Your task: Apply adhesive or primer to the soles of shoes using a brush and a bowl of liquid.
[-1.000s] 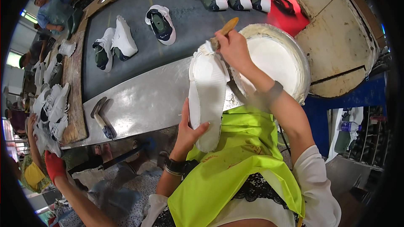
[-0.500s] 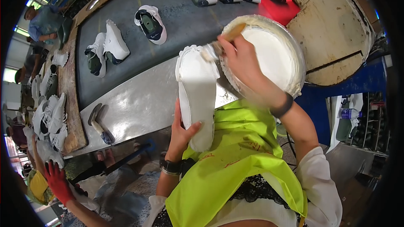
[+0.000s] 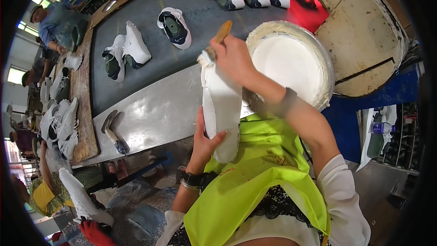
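My left hand is wrapped round the lower, narrow end of a white shoe upper, turned with its flat bottom toward me. In my right hand is a brush with a wooden handle, its bristles against the wide, upper end of the shoe upper. My fingers and the brush partly cover that end. Just right of my right hand stands a round basin with white liquid inside and crusted white residue along its rim.
A hammer lies on the metal ledge. White shoes stand on the dark conveyor belt, several near its far edge under red light. Shoes heap on a wooden board at left, by co-workers. A co-worker's red glove holds a shoe.
My right hand has carried the brush left and up, across the upper end of the shoe upper. At lower left, a co-worker's red-gloved hand now holds a white shoe.
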